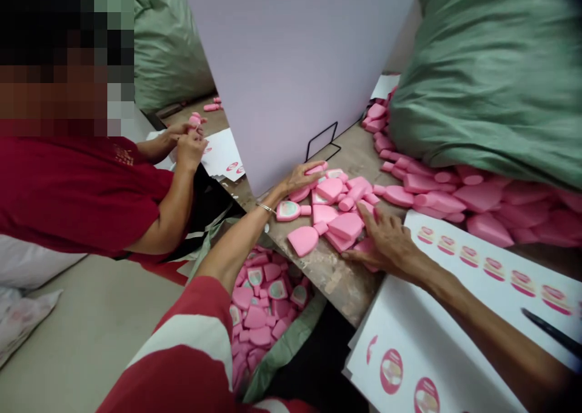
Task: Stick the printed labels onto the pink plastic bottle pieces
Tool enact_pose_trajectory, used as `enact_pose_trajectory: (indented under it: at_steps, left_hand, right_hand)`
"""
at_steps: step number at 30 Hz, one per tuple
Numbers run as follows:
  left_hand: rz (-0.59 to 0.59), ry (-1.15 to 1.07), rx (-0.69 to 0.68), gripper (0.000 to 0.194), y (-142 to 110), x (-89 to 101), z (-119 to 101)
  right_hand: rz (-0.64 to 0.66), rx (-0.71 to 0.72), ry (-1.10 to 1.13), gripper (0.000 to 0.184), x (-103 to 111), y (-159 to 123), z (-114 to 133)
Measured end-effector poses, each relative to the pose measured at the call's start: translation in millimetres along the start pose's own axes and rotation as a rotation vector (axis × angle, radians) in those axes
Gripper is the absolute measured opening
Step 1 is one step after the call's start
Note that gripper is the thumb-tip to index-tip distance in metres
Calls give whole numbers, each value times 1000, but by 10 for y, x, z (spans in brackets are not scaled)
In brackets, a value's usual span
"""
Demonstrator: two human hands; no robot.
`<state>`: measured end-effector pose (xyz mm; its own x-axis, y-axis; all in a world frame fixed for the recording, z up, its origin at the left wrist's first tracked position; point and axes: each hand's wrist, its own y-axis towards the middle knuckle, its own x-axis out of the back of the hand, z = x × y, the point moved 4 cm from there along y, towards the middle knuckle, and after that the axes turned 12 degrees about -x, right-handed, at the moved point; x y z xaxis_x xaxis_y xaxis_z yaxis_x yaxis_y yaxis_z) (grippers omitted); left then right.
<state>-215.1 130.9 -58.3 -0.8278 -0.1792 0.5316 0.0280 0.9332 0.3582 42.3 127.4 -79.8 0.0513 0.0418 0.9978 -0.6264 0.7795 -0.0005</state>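
A pile of pink plastic bottles (344, 226) lies on the worn table between my two hands, some with pale printed labels facing up. My left hand (302, 178) rests at the far left side of the pile, fingers stretched out over a bottle. On the right, my right hand (386, 241) is spread against the pile, thumb and forefinger apart around the nearest bottles. Neither hand is closed round a bottle. Below the table edge, a green sack (291, 334) holds many more pink bottles, several of them labelled.
Label sheets (391, 322) lie at the right under my forearm, with a dark pen-like tool (552, 331) on them. A large white panel (300, 67) on a black wire stand (324, 141) rises behind. A green bag (491, 79) sits over loose bottles. A co-worker (82, 188) handles a pink bottle.
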Motion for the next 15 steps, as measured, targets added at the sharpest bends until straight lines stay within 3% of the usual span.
enact_pose_trajectory:
  at_steps: [4, 8, 15]
  left_hand:
    - [-13, 10, -43, 50, -398, 58, -181]
    - [-48, 36, -57, 47, -1023, 196, -450]
    - [-145, 141, 20, 43, -2148, 532, -913]
  right_hand:
    - [-100, -37, 60, 97, -118, -197, 180]
    - [-126, 66, 174, 93, -190, -446, 463]
    - [-87, 105, 397, 85, -102, -851, 1282]
